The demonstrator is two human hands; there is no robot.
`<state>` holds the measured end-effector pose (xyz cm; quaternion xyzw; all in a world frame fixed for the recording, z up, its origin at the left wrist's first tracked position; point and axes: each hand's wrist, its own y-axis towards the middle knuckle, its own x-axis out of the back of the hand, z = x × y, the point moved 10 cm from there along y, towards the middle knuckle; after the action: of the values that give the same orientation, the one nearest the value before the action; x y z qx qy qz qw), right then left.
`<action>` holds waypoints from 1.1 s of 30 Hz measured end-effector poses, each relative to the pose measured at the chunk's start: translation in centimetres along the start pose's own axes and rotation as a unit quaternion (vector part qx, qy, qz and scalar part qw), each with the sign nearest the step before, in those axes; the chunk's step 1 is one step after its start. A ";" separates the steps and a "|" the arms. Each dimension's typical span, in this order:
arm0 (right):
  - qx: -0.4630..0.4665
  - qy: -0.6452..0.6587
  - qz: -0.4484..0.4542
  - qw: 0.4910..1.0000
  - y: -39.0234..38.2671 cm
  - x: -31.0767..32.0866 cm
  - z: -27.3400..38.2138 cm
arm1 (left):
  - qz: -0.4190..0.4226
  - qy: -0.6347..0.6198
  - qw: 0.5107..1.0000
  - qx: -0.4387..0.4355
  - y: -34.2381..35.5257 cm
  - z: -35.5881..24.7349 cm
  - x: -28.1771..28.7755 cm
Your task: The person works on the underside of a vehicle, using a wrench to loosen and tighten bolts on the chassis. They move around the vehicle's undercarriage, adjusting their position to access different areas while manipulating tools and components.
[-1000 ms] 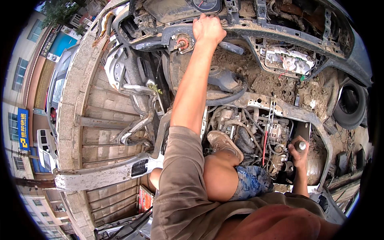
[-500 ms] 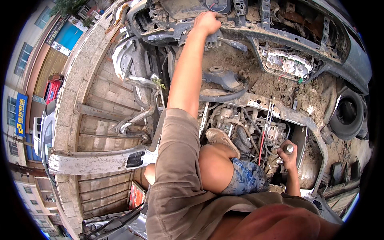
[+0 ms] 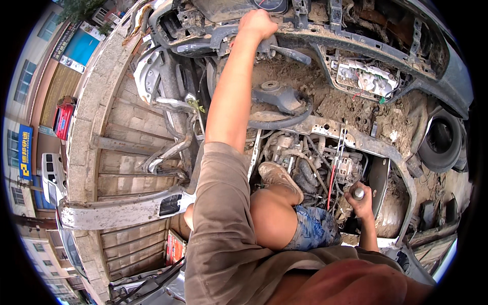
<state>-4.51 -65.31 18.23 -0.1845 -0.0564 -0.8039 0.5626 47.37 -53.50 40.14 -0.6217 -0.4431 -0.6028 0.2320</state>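
My left arm reaches far forward, with my left hand [image 3: 258, 24] closed on the muddy dashboard [image 3: 292, 33] just below the gauge cluster [image 3: 272, 5]. Its fingertips are hidden. A steering column stalk [image 3: 291, 54] sticks out to the right of that hand. Low on the right, my right hand [image 3: 361, 203] is wrapped round a tool with a round metal end [image 3: 358, 193], seen end-on; its far part is hidden. That hand is above the engine bay, beside the dirty engine [image 3: 305, 162]. A thin red rod [image 3: 332, 185] slants up to the left of it.
My shoe [image 3: 280, 179] is planted among the engine parts. A pale metal body frame [image 3: 366, 136] surrounds them. A tyre [image 3: 441, 140] is at the right, and a muddy bumper bar [image 3: 117, 212] extends left over stone steps [image 3: 129, 175]. Loose soil [image 3: 335, 107] covers the cabin floor.
The whole view has shifted slightly. My left hand keeps its place on the dashboard, while my right hand with the tool has moved a little left and nearer to me.
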 end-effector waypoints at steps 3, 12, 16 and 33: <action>-0.004 0.011 0.005 1.000 0.1 -0.5 -1.1 | -0.015 0.030 0.998 -0.055 -1.3 -1.3 0.4; -0.011 -0.043 0.045 0.998 1.5 -2.3 -1.5 | 0.018 0.069 0.996 -0.051 -1.1 -0.3 0.0; 0.006 -0.042 0.051 0.998 1.3 -2.6 -1.6 | -0.010 0.077 0.997 -0.029 -0.4 -0.7 -0.2; -0.006 -0.062 0.084 0.994 -0.1 -4.3 -1.8 | 0.011 0.093 0.993 -0.078 -2.0 -1.7 -0.3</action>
<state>-3.73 -61.95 15.06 -0.2417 -0.0706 -0.7410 0.6226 44.84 -54.05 39.62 -0.5836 -0.3646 -0.6882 0.2298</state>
